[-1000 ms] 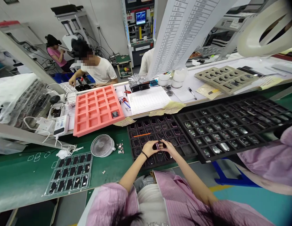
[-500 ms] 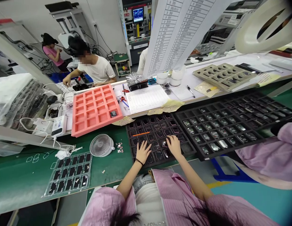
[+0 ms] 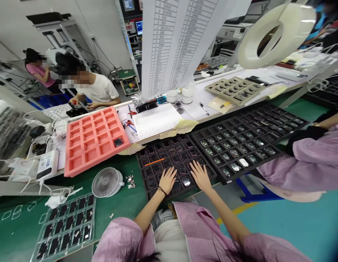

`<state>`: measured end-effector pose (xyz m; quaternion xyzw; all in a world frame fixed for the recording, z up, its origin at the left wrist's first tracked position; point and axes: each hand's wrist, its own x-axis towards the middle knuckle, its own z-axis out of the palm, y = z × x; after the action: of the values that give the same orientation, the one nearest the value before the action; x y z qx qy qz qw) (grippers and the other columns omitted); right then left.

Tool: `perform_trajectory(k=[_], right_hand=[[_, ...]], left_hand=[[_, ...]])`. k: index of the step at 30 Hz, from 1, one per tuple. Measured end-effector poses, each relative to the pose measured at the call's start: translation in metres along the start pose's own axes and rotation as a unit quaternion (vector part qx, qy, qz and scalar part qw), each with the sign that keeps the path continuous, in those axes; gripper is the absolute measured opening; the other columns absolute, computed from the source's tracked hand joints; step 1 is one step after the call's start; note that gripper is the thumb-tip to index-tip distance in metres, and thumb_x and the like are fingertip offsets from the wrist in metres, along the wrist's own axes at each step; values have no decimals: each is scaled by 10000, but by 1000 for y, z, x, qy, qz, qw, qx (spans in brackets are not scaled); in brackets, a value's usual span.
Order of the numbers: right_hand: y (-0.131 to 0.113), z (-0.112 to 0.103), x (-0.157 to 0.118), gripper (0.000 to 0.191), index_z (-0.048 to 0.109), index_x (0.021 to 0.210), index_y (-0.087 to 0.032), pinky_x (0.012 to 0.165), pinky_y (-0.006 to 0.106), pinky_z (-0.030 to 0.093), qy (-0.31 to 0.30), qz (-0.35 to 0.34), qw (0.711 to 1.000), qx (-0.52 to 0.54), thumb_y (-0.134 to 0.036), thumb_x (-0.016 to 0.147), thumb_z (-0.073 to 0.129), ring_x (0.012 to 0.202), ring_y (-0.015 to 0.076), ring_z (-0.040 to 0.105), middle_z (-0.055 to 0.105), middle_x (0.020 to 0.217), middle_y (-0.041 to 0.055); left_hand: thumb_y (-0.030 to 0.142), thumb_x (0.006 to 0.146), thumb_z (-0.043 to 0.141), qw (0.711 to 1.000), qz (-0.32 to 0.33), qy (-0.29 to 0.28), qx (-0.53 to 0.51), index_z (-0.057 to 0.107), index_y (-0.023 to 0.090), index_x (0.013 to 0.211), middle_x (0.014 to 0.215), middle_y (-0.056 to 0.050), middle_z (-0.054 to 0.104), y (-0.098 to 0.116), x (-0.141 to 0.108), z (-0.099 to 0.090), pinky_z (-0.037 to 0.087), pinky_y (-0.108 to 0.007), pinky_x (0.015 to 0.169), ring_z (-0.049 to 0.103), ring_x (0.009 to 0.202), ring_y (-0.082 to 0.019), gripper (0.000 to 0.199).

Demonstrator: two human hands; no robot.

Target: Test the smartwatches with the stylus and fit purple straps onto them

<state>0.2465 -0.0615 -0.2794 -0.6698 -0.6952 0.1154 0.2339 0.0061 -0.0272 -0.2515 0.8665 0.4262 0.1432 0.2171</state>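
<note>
A black compartment tray (image 3: 147, 191) lies on the green bench in front of me, its cells filled with dark rounded-square watch-like parts. My left hand (image 3: 168, 180) rests over the tray's near left part, fingers stretched out and spread. Over the near right part lies my right hand (image 3: 201, 176), its fingers apart and flat on the cells. A shiny watch-like part (image 3: 186, 181) shows between the two hands. Across the cells farther left lies an orange stick (image 3: 154, 162). The parts directly under my palms are hidden.
More black trays (image 3: 226, 178) of parts extend right, beside a co-worker's pink sleeve (image 3: 316, 160). A pink tray (image 3: 96, 165) overhangs the shelf at left. Below it stand a small fan (image 3: 107, 182) and a clear tray (image 3: 65, 222). A tape roll (image 3: 275, 36) hangs upper right.
The camera view has swung to the right. My right hand has flattened and shifted on the tray, and my left hand has moved slightly right across the cells.
</note>
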Motion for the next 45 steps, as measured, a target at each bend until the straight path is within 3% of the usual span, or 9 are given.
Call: perform_trajectory(k=[6, 12, 16, 19, 25, 31, 38, 42, 45], right_hand=[[-13, -2, -11, 461, 389, 1420, -327, 1147, 552, 96, -15, 4, 1000, 24, -353, 961, 358, 1424, 253, 239, 347, 1513, 8], [-10, -2, -10, 479, 351, 1443, -249, 1158, 521, 151, 28, 40, 994, 99, -340, 975, 302, 1414, 223, 270, 339, 1521, 63], [-12, -3, -22, 492, 306, 1455, -227, 1151, 537, 175, 112, 112, 976, 151, -362, 985, 252, 1435, 235, 199, 225, 1562, 87], [-13, -5, -34, 478, 343, 1433, -264, 1136, 545, 224, 132, 141, 965, 176, -391, 979, 271, 1429, 262, 213, 236, 1556, 75], [-2, -19, -43, 469, 384, 1406, -276, 1095, 522, 325, 158, 174, 953, 190, -417, 961, 332, 1407, 290, 266, 266, 1531, 85], [8, -30, -39, 456, 441, 1364, -275, 1063, 532, 357, 187, 215, 938, 198, -442, 954, 331, 1383, 314, 299, 299, 1499, 103], [2, -33, -43, 414, 501, 1295, -273, 1012, 512, 412, 204, 226, 933, 189, -431, 955, 325, 1323, 306, 384, 371, 1426, 116], [-3, -34, -47, 399, 522, 1266, -258, 1031, 513, 388, 204, 220, 936, 186, -421, 959, 326, 1302, 299, 404, 389, 1400, 123], [-6, -35, -48, 397, 522, 1264, -254, 1031, 510, 389, 207, 215, 936, 187, -416, 960, 325, 1311, 297, 392, 391, 1390, 125]], left_hand=[[255, 922, 419, 1000, -17, 15, 15, 394, 229, 1392, 1468, -110, 408, -5, 1, 1, 212, -524, 1143, 341, 1378, -260, 472], [213, 908, 422, 996, 56, -63, -13, 471, 223, 1294, 1359, -100, 511, 40, 70, 9, 377, -439, 1027, 473, 1239, -240, 390], [168, 808, 553, 992, -10, -128, 18, 545, 193, 1146, 1266, -143, 523, 69, 116, 19, 374, -479, 983, 462, 1189, -304, 339], [89, 718, 611, 988, -53, -142, 32, 549, 174, 1062, 1186, -161, 524, 77, 135, 25, 362, -513, 971, 469, 1147, -330, 360], [46, 548, 727, 982, -76, -170, 30, 511, 157, 1035, 1137, -157, 501, 77, 151, 26, 456, -479, 862, 484, 1080, -338, 544], [65, 668, 627, 987, 37, -150, -37, 507, 190, 1080, 1169, -102, 480, 93, 178, 29, 431, -394, 977, 453, 1131, -254, 446], [-36, 647, 584, 981, 17, -193, -31, 594, 173, 951, 1061, -123, 552, 102, 196, 48, 467, -444, 927, 533, 1056, -287, 369], [-9, 627, 614, 982, 12, -182, -44, 631, 166, 841, 972, -96, 592, 100, 196, 38, 475, -422, 919, 568, 988, -265, 277], [42, 639, 626, 985, 2, -160, -58, 647, 176, 879, 970, -72, 603, 96, 183, 22, 471, -394, 934, 573, 980, -240, 276]])
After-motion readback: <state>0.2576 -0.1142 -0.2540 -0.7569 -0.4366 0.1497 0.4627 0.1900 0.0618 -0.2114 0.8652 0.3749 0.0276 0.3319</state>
